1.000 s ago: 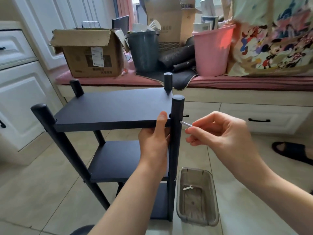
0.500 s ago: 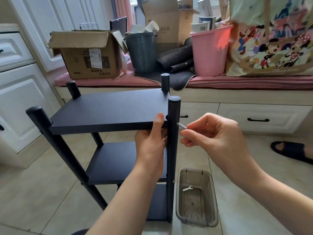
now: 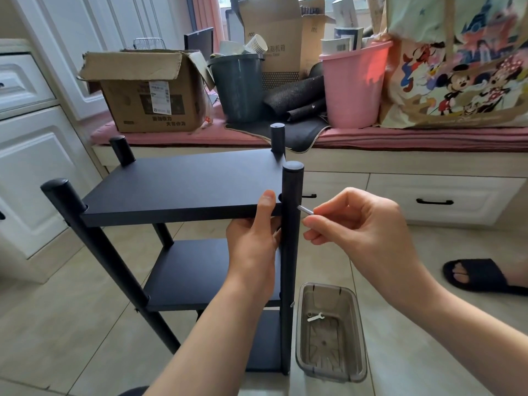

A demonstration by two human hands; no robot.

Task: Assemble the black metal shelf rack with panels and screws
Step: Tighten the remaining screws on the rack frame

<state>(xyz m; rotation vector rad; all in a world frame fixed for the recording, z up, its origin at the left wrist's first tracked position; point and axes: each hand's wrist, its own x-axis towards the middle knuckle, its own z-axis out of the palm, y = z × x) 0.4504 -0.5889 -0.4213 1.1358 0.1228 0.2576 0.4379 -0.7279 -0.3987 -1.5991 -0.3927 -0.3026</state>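
While your left hand [image 3: 251, 247] is gripping the front edge of the top panel [image 3: 183, 187] at centre frame, thumb on top and fingers curled under, your right hand [image 3: 354, 230] is pinching a thin silver tool or screw [image 3: 305, 210] between thumb and fingertips. Can't tell which it is. Its tip is touching the right face of the near-right post [image 3: 291, 252], just below the panel's corner. The long axis is running roughly level, slanting up-left toward the post, so the hole is lying directly left of your right hand, the nearer one. Judging by this, the next move is calling for a straight push or turn along that axis. The rack [image 3: 200, 270] is standing upright at centre, three panels fitted. A clear tray [image 3: 357, 358] at lower centre is holding a small wrench [image 3: 315, 317].
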